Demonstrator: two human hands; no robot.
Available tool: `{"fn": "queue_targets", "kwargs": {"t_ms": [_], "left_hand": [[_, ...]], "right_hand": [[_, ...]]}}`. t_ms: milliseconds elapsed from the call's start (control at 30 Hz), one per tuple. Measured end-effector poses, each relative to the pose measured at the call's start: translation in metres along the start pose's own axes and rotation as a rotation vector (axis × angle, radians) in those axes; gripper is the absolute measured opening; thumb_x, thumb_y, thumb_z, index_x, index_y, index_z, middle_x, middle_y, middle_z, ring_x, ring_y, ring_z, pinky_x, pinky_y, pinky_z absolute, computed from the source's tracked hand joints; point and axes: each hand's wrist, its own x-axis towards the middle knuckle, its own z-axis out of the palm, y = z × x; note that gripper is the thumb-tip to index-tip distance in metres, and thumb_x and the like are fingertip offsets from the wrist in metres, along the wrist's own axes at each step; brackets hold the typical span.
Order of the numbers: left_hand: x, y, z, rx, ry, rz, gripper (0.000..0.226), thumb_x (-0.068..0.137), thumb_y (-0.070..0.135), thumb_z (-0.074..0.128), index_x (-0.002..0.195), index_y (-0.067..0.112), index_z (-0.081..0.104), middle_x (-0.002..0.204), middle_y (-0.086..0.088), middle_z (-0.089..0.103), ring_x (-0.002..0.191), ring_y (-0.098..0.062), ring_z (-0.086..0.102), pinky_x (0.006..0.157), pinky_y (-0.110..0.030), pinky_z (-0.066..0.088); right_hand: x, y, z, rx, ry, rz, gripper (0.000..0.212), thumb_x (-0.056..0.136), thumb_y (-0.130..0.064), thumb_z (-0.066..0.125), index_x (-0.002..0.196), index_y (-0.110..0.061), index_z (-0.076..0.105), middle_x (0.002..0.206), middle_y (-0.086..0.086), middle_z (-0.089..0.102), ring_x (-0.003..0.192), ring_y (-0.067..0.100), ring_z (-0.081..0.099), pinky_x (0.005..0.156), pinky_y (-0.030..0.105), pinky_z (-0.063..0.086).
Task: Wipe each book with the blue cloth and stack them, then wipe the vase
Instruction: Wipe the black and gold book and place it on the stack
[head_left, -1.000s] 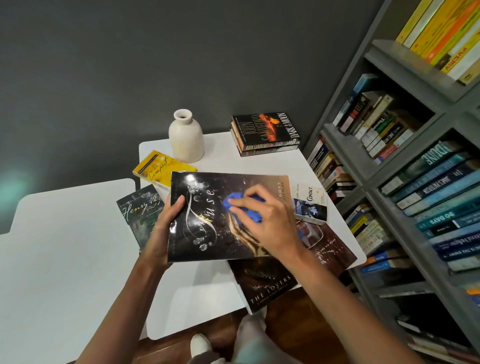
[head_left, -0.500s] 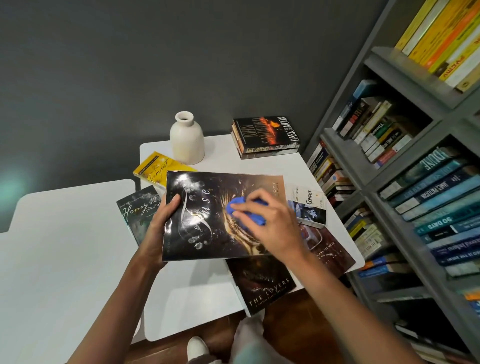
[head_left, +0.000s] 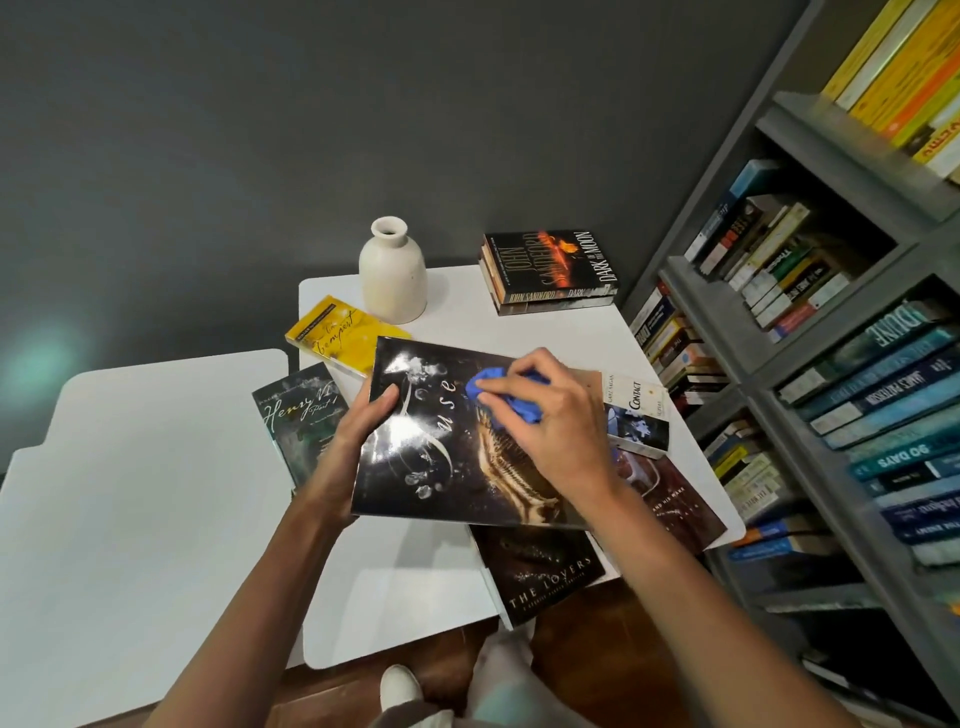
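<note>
- We have the left hand (head_left: 358, 441) gripping the left edge of the large glossy black paperback (head_left: 441, 467), with the thumb laid over the cover. The book is held tilted above the white desk (head_left: 415, 597).
- The right hand (head_left: 550, 421) curls its fingers round the crumpled blue cloth (head_left: 485, 387) and presses it onto the upper cover, just beside the pale lettering.
- The cream ceramic vase (head_left: 392, 275) stands upright at the desk's far edge.
- The yellow paperback (head_left: 343, 332) lies flat just in front of the vase.
- A stack of dark paperbacks (head_left: 550, 265) sits at the far right corner, well apart from the held book.
- Around it we see the dark green "Henry VI" paperback (head_left: 296, 415) on the left and the white "Contact" paperback (head_left: 636, 410) on the right.
- The brown "The Lovers" book (head_left: 540, 566) overhangs the near edge.
- The grey bookshelf (head_left: 727, 312) stands packed on the right.
</note>
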Motion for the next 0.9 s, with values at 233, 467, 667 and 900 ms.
{"fn": "queue_targets", "kwargs": {"t_ms": [233, 467, 667, 900], "left_hand": [[0.005, 0.006, -0.003, -0.008, 0.009, -0.019, 0.051, 0.088, 0.037, 0.056, 0.137, 0.022, 0.053, 0.126, -0.01, 0.066, 0.106, -0.024, 0.067, 0.085, -0.038, 0.053], [0.011, 0.004, -0.004, -0.087, 0.072, -0.024, 0.062, 0.084, 0.038, 0.06, 0.141, 0.017, 0.049, 0.129, -0.012, 0.064, 0.102, -0.022, 0.069, 0.08, -0.033, 0.058], [0.013, 0.011, -0.006, -0.05, 0.049, -0.014, 0.072, 0.077, 0.045, 0.072, 0.139, 0.018, 0.05, 0.133, -0.014, 0.061, 0.114, -0.029, 0.063, 0.088, -0.04, 0.053], [0.011, 0.007, -0.003, -0.129, 0.076, -0.012, 0.062, 0.085, 0.036, 0.059, 0.142, 0.014, 0.047, 0.132, -0.014, 0.062, 0.107, -0.025, 0.067, 0.08, -0.034, 0.057]], "right_hand": [[-0.016, -0.027, 0.019, 0.084, -0.166, -0.15, 0.022, 0.086, -0.035, 0.065, 0.1, -0.021, 0.074, 0.092, -0.006, 0.057, 0.078, 0.012, 0.055, 0.062, 0.034, 0.054], [-0.004, -0.014, 0.014, 0.012, -0.011, -0.036, 0.022, 0.085, -0.035, 0.065, 0.097, -0.019, 0.075, 0.09, -0.004, 0.059, 0.076, 0.012, 0.057, 0.061, 0.032, 0.054], [-0.022, -0.031, 0.022, 0.099, -0.176, -0.196, 0.021, 0.087, -0.035, 0.065, 0.101, -0.024, 0.074, 0.094, -0.005, 0.058, 0.082, 0.012, 0.055, 0.064, 0.029, 0.053], [-0.02, -0.011, 0.011, 0.041, -0.073, -0.088, 0.022, 0.086, -0.036, 0.064, 0.097, -0.021, 0.075, 0.092, -0.005, 0.06, 0.08, 0.012, 0.058, 0.063, 0.032, 0.054]]}}
